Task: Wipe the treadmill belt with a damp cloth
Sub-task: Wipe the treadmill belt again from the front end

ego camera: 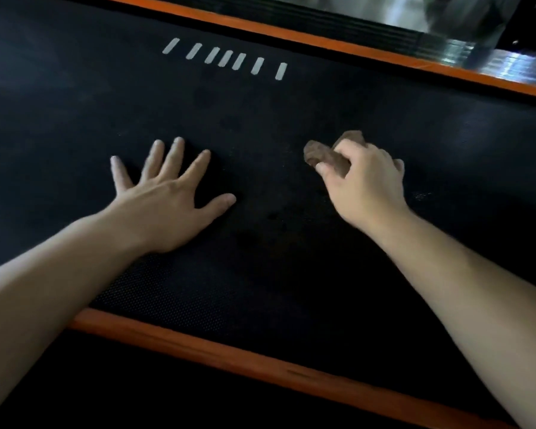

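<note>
Both my hands are on the black treadmill belt (276,249). My left hand (167,199) lies flat, fingers spread wide. My right hand (364,184) grips a bunched brown cloth (322,156) against the belt, below the row of white dashes (226,58).

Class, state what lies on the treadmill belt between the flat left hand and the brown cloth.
In the head view, only bare black treadmill belt lies between the left hand and the brown cloth, which the right hand grips.
</note>
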The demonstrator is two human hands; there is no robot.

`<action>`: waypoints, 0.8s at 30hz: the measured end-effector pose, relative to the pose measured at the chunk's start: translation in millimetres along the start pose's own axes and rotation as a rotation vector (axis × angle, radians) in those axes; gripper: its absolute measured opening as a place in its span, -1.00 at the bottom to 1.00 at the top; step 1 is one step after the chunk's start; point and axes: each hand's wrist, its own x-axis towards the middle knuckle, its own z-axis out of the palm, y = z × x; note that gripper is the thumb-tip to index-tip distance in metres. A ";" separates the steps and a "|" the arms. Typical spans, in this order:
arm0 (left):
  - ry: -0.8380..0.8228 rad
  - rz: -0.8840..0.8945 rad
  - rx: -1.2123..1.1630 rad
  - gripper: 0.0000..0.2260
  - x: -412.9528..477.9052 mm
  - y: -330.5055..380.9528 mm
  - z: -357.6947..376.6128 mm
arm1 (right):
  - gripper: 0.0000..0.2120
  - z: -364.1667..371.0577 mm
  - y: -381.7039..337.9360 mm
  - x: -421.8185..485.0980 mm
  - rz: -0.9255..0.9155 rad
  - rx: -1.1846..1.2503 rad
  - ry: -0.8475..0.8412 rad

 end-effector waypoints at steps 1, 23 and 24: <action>-0.010 0.004 0.012 -0.13 -2.9 -15.7 -1.0 | -0.75 1.4 -8.7 -14.2 -0.046 0.001 -0.003; 0.109 0.002 -0.072 -0.30 -10.5 -116.6 -0.4 | -0.70 42.7 -130.2 -4.6 -0.283 0.042 -0.113; 0.107 0.002 -0.077 -0.31 -10.0 -117.2 -0.5 | -0.72 46.5 -136.2 -5.1 -0.271 0.020 -0.080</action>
